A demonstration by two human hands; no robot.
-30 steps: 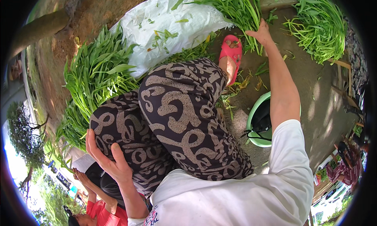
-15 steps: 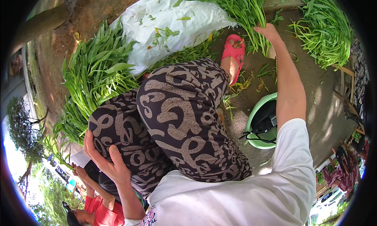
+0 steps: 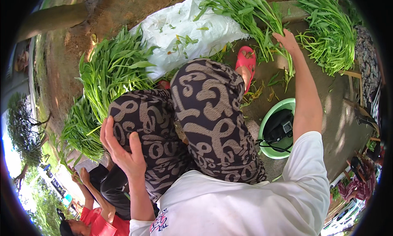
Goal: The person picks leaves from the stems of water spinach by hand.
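My right hand is stretched out ahead, its fingers closed on stems of water spinach, whose cut ends hang down toward the ground. Leafy stalks of the same bunch spread to the left of this hand, over the edge of a white woven sack. Just right of it lies a big pile of water spinach. My left hand is at my left knee, fingers and thumb apart, with nothing in it. Beyond that knee rises another heap of greens.
A pale green basin with a black device and cord in it stands right of my legs. My foot wears a red sandal. Leaf scraps litter the ground. At the lower left, a person in red handles greens. Wooden frames stand at right.
The view has shifted a little. At my right hand, some stems now stand apart from the rest of the bunch and hang lower. My left hand stays spread at my knee.
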